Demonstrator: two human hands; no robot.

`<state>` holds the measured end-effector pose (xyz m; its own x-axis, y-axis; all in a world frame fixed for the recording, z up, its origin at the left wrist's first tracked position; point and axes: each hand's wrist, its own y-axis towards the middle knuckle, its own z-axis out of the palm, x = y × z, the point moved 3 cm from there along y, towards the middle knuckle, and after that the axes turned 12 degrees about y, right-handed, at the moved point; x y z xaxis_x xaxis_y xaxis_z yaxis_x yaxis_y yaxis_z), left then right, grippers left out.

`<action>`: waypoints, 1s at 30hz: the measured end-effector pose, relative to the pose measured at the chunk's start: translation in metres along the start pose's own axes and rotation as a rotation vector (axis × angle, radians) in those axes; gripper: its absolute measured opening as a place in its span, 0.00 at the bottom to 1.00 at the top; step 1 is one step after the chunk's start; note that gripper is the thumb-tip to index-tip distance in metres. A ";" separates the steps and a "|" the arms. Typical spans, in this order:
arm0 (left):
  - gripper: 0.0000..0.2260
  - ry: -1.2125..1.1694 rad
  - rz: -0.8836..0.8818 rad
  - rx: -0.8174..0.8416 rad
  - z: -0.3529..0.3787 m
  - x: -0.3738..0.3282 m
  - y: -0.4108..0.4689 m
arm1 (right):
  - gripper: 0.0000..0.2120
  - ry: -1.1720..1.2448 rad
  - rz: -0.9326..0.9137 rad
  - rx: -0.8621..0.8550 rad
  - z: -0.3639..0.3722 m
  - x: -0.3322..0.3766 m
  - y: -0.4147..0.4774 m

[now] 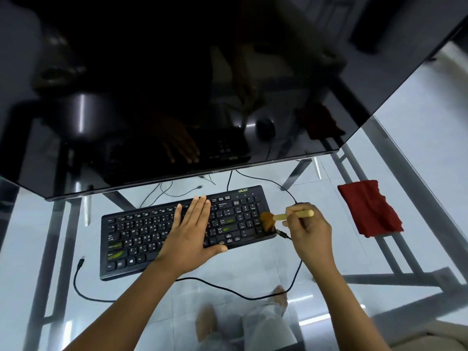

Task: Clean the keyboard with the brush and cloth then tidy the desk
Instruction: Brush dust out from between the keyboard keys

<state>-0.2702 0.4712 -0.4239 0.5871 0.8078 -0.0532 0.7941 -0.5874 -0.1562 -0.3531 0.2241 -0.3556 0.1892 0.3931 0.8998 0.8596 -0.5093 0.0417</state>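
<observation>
Black keyboard [141, 236] with green-smudged keys, brown brush [268, 220] bristles touching it.

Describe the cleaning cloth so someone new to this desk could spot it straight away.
Start at the black keyboard in the middle of the glass desk, under the dark monitor. Look right, past the right hand holding the brush. The cloth lies crumpled near the desk's right side, the only red thing there.
</observation>
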 end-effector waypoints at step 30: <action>0.56 0.023 -0.109 0.019 0.002 0.024 -0.020 | 0.06 0.191 0.014 0.163 0.078 0.041 0.005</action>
<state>-0.2719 0.5026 -0.4239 0.5012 0.8653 -0.0124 0.8504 -0.4951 -0.1782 -0.3041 0.2972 -0.3520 0.1222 0.2274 0.9661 0.9256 -0.3774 -0.0282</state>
